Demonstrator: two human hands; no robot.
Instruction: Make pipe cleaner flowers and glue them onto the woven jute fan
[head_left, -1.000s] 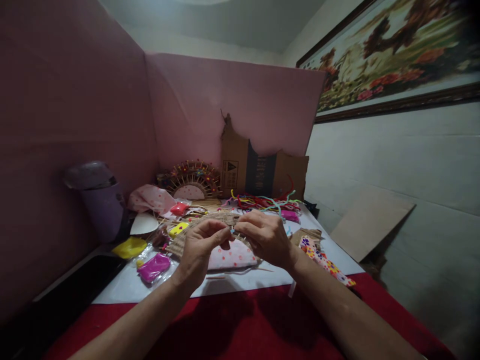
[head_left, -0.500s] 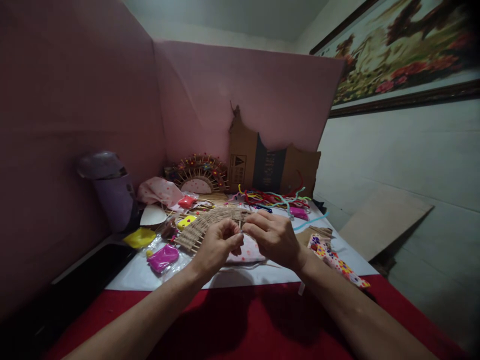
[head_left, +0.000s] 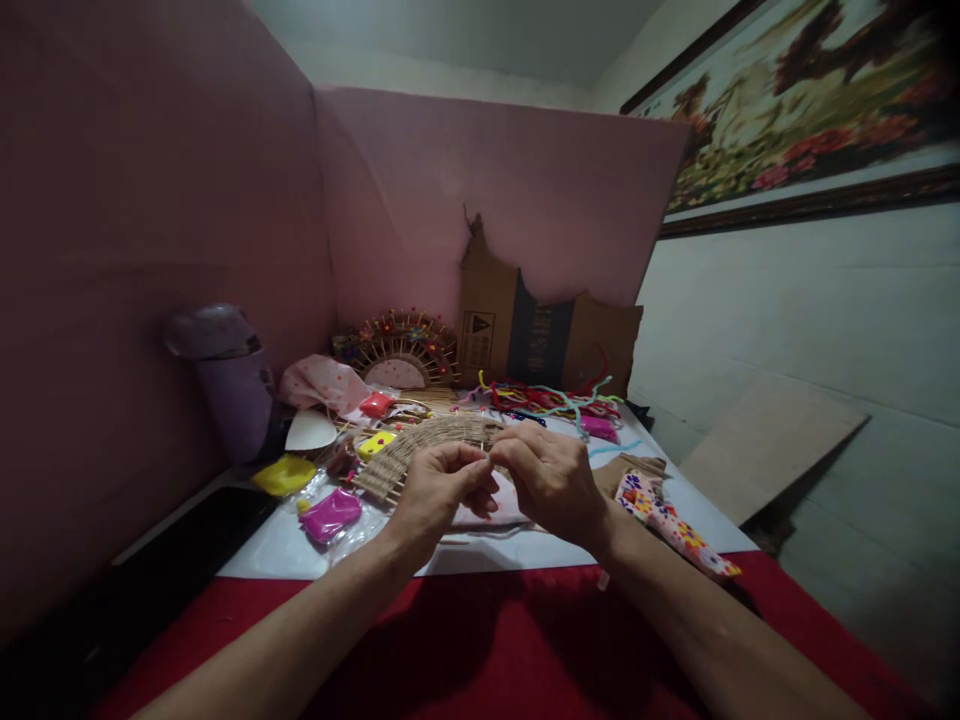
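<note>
Both hands meet over a fan-shaped piece woven of brown twine on thin sticks, which lies on the white sheet. My left hand pinches thumb and forefinger at the tip of one stick. My right hand is closed in a pinch against the same spot. What sits between the fingertips is too small to name. A pink dotted fabric piece lies under the hands.
A finished beaded fan and torn cardboard box stand against the pink partition. Coloured pipe cleaners, clay packets in magenta, yellow and red, a purple container, flowered fabric lie around.
The hands have sunk slightly toward the woven piece and kept their pinch together. The small blue bead seen between the fingertips a second ago no longer shows. The view has shifted a little.
</note>
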